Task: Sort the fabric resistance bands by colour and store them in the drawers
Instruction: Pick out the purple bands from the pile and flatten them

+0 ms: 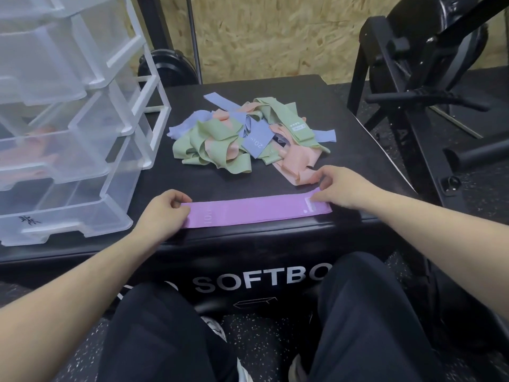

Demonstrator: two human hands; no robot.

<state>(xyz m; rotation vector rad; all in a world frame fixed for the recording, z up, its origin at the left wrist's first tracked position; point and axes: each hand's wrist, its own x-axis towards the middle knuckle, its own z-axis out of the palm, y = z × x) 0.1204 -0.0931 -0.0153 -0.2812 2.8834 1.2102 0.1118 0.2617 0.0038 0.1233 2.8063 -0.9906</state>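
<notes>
Purple band [256,210], flat on box [248,241]: left hand [162,213] pinches its left end, fingers curled; right hand [344,188] pinches its right end. Band pile [245,136] beyond.

One purple band [256,210]; one mixed band pile [248,133]; four drawers [66,166]; two hands.

The light is even and moderately bright, seemingly from overhead, with only soft shadows. The black box [248,186] shows a dull sheen along its front edge. The clear plastic drawers [63,139] at the left look milky and blurred, smeared towards the corner. Wide-angle distortion bends straight lines near the edges. The whole picture is slightly soft; small print on the purple band [256,210] is hard to read.
</notes>
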